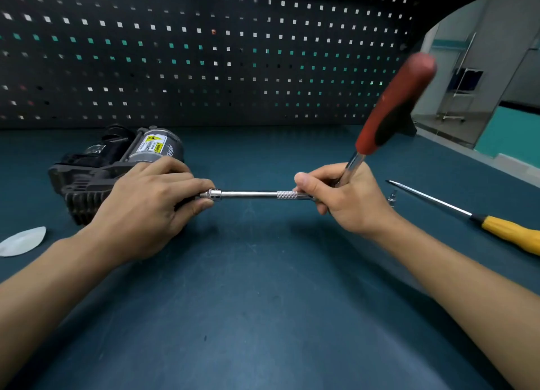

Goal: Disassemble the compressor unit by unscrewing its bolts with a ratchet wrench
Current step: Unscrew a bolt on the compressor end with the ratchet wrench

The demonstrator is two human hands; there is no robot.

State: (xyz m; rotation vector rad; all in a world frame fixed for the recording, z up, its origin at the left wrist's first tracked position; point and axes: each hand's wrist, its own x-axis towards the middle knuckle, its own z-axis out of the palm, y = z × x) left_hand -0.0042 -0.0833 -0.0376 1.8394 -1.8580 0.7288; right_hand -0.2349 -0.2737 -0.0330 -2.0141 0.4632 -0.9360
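The compressor unit (pixel 117 161), black and grey with a yellow warning label, lies on the blue-green bench at the left. My left hand (pixel 152 211) rests in front of it and pinches the socket end of a chrome extension bar (pixel 251 194). The bar runs level to the right into my right hand (pixel 344 196). That hand grips the head of the ratchet wrench (pixel 394 106), whose red and black handle points up and to the right, blurred. The ratchet head itself is hidden in my fingers.
A screwdriver with a yellow handle (pixel 508 233) lies at the right, its tip towards the middle. A small metal bit (pixel 393 198) sits by its shaft. A white scrap (pixel 22 242) lies at the left edge. A dark pegboard (pixel 204 53) backs the bench.
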